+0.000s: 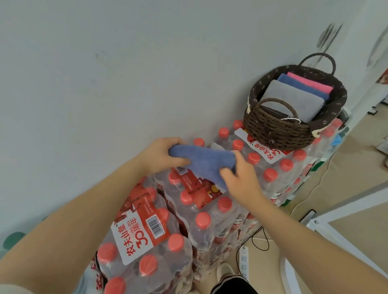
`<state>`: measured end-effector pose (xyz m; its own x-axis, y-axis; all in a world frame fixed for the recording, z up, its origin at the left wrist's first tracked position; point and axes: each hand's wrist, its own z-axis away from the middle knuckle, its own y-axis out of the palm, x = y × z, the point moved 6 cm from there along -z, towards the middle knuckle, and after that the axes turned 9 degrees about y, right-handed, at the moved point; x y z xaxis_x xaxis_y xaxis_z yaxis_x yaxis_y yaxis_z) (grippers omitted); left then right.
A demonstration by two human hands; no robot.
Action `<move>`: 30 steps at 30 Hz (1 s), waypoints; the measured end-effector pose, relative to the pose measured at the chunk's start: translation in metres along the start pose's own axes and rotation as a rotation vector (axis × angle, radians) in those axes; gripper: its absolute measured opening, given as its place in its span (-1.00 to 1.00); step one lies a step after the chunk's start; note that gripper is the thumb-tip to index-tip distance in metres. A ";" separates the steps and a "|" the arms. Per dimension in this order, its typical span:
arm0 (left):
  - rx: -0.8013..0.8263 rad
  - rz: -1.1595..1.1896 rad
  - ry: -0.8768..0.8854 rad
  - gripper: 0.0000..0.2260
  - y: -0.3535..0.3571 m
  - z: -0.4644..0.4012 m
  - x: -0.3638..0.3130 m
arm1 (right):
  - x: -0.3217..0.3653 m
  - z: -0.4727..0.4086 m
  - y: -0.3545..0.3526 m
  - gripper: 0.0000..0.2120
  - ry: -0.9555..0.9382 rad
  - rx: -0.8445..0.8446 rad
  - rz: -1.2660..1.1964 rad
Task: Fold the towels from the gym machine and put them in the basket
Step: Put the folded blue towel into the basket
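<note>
A blue towel (202, 160), partly folded, lies over the shrink-wrapped packs of red-capped water bottles (148, 243) in the middle of the head view. My left hand (164, 156) grips its left end. My right hand (239, 178) holds its right end, fingers curled over the fold. To the upper right, a dark brown woven basket (275, 131) with two handles stands on another bottle pack. Inside it lie a folded grey towel (291, 96), a blue towel (302, 86) and a pink towel (308, 82), stacked side by side.
A pale wall (117, 72) runs close behind the bottle packs. A white power strip (244, 263) and black cables lie on the beige floor at the lower middle. A white metal frame (350, 224) stands at the right. My shoes show at the bottom edge.
</note>
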<state>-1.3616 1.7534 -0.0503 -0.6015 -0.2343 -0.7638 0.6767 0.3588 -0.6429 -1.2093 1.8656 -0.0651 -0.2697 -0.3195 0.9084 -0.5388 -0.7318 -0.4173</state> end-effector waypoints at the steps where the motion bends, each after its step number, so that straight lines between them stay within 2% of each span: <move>1: -0.088 0.155 -0.036 -0.60 -0.001 -0.003 -0.003 | -0.006 -0.007 -0.011 -0.88 0.093 -0.052 -0.197; 2: -0.166 0.302 -0.063 -0.69 0.002 -0.007 -0.008 | -0.013 -0.013 -0.021 -0.92 0.206 -0.106 -0.381; 3: -0.235 0.446 -0.084 -0.78 0.008 -0.011 -0.014 | -0.018 -0.019 -0.028 -0.84 0.325 -0.145 -0.532; 5: -0.297 0.730 -0.151 -0.92 0.026 -0.021 -0.028 | -0.024 -0.026 -0.039 -0.78 0.504 -0.153 -0.698; 7: -0.262 0.907 -0.187 -0.88 0.042 -0.035 -0.044 | -0.019 -0.031 -0.054 -0.69 0.557 -0.131 -0.838; 8: -0.249 0.924 -0.178 -0.86 0.045 -0.043 -0.054 | -0.013 -0.032 -0.063 -0.65 0.549 -0.115 -0.886; 10: -0.261 0.876 -0.133 -0.88 0.044 -0.063 -0.069 | 0.003 -0.035 -0.094 -0.55 0.419 -0.111 -0.732; 12: -0.281 0.814 -0.088 -0.85 0.038 -0.087 -0.084 | 0.020 -0.042 -0.122 -0.27 0.210 -0.076 -0.349; 14: -0.286 0.742 -0.020 -0.68 0.031 -0.114 -0.101 | 0.029 -0.051 -0.147 -0.14 0.094 -0.069 -0.177; 16: -0.262 0.670 0.049 -0.52 0.023 -0.139 -0.120 | 0.035 -0.065 -0.173 -0.26 0.016 -0.083 -0.154; 17: -0.242 0.635 0.075 -0.53 0.020 -0.152 -0.130 | 0.036 -0.073 -0.187 -0.34 -0.001 -0.089 -0.185; 20: -0.189 0.482 0.158 -0.72 0.011 -0.194 -0.156 | 0.033 -0.099 -0.221 -0.55 0.043 -0.044 -0.345; 22: -0.134 0.377 0.192 -0.69 0.010 -0.224 -0.166 | 0.027 -0.117 -0.237 -0.68 0.077 0.027 -0.398; 24: 0.004 0.272 0.196 -0.72 0.020 -0.249 -0.170 | 0.017 -0.135 -0.252 -0.71 0.106 0.053 -0.346; 26: 0.200 0.205 0.173 -0.79 0.037 -0.269 -0.166 | 0.005 -0.153 -0.266 -0.69 0.118 0.013 -0.072; 27: 0.279 0.169 0.154 -0.76 0.044 -0.277 -0.161 | -0.001 -0.160 -0.270 -0.71 0.128 0.004 0.114; 29: 0.332 0.017 0.110 -0.74 0.056 -0.294 -0.147 | -0.016 -0.172 -0.267 -0.71 0.168 0.064 0.456; 30: 0.326 -0.132 0.106 -0.76 0.061 -0.302 -0.140 | -0.024 -0.176 -0.262 -0.68 0.192 0.110 0.589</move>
<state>-1.3646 2.0812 0.0346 -0.7218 -0.1583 -0.6738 0.6798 0.0208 -0.7331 -1.2025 2.1711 0.0182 -0.6403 -0.5818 0.5015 -0.1737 -0.5264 -0.8323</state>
